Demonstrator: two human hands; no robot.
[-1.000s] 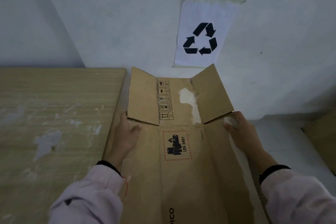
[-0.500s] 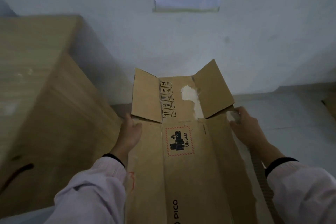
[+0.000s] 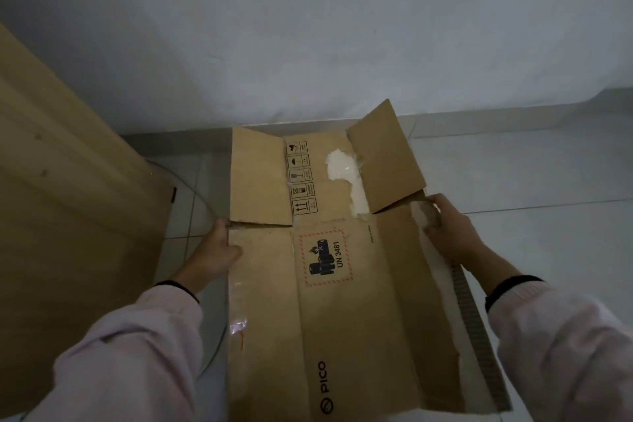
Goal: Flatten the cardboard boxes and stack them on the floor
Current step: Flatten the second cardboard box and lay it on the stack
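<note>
Over tiled floor (image 3: 513, 164), flattened cardboard box (image 3: 359, 319) in left hand (image 3: 219, 250), right hand (image 3: 452, 233)

dim, soft focus, wide-angle bending at edges

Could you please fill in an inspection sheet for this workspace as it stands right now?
Surface: pale tiled floor.
Job's things: one flattened cardboard box with a UN 3481 label, its right end flap partly raised, and a torn white patch; no stack seen.
Clutter: nothing seen.
Grippers: left hand grips the box's left edge; right hand grips its right edge.
Cables: thin curved line on the floor beside the wooden unit; cannot tell if it is a cable.
Surroundings: wooden unit at left, plain wall ahead.
</note>
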